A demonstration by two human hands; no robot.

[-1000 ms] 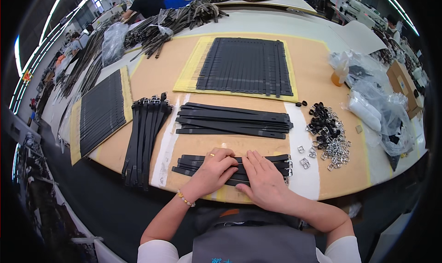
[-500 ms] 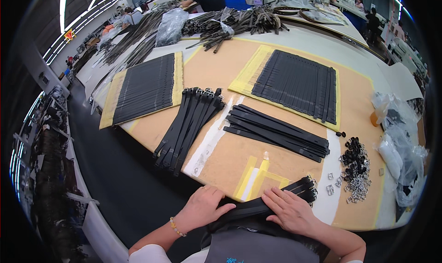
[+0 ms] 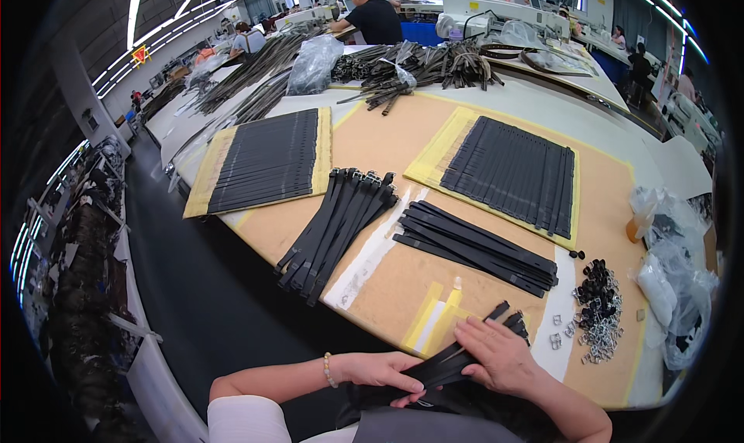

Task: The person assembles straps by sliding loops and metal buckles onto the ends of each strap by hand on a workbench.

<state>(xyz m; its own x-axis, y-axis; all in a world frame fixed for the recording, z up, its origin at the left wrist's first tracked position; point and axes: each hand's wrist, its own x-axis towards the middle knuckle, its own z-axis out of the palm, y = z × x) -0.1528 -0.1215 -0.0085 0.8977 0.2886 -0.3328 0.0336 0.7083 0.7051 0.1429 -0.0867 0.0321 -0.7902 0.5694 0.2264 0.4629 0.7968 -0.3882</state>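
A bundle of black straps [image 3: 443,367] lies across my lap and the table's near edge. My left hand [image 3: 386,372] grips its left end, thumb on top and some fingers beneath. Over the right part of the bundle lies my right hand [image 3: 500,358], fingers stretched out flat across the straps. The far ends of these straps [image 3: 513,323] stick out past that hand onto the table. Beyond them, a stack of black straps [image 3: 477,245] lies slantwise. A fan of straps with metal buckles [image 3: 341,230] hangs partly over the left edge.
Two yellow-edged boards [image 3: 496,175] [image 3: 267,160] carry rows of black strips. On the right are a pile of silver buckles [image 3: 601,338], black loops [image 3: 595,288] and clear plastic bags [image 3: 673,280]. Strip bundles [image 3: 422,67] lie at the back, where a person [image 3: 373,17] sits.
My left hand has moved right and closed on the straps' left end. My right hand stays on the bundle, whose buckle ends have shifted and spread. The view has tilted up slightly.
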